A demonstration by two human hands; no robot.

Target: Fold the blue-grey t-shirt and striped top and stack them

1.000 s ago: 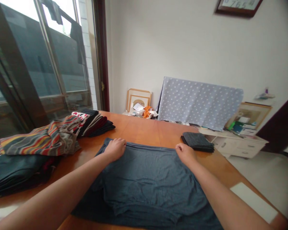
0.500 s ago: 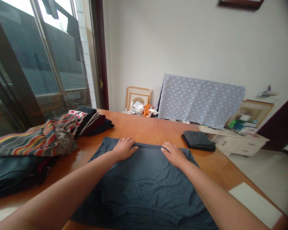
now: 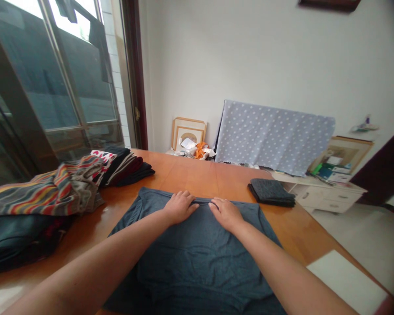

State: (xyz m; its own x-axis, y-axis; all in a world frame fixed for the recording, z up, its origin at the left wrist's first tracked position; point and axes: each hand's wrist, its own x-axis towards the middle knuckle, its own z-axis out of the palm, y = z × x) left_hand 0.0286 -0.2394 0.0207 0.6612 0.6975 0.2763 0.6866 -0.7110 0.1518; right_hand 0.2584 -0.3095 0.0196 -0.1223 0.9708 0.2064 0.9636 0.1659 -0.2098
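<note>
A dark blue-grey garment (image 3: 200, 245), which looks like a shirt, lies spread on the wooden table with wrinkles across its lower half. My left hand (image 3: 181, 207) rests on its far edge, left of the middle, fingers laid over the edge and thumb apart. On the same edge, just to the right, lies my right hand (image 3: 227, 214), with its thumb pointing toward the left one. Both hands are open and touch the cloth. A narrow gap separates them. My forearms cover parts of the garment's sides.
At left on the table (image 3: 184, 173) are a striped garment (image 3: 49, 188), dark clothes (image 3: 16, 238) and a stack of folded clothes (image 3: 124, 168). A folded dark grey cloth (image 3: 272, 191) lies at right, near a white sheet (image 3: 348, 280). Beyond stands a white cabinet (image 3: 328, 197).
Both hands have slid inward along the garment's far edge and are closer together. The garment lies in nearly the same place.
</note>
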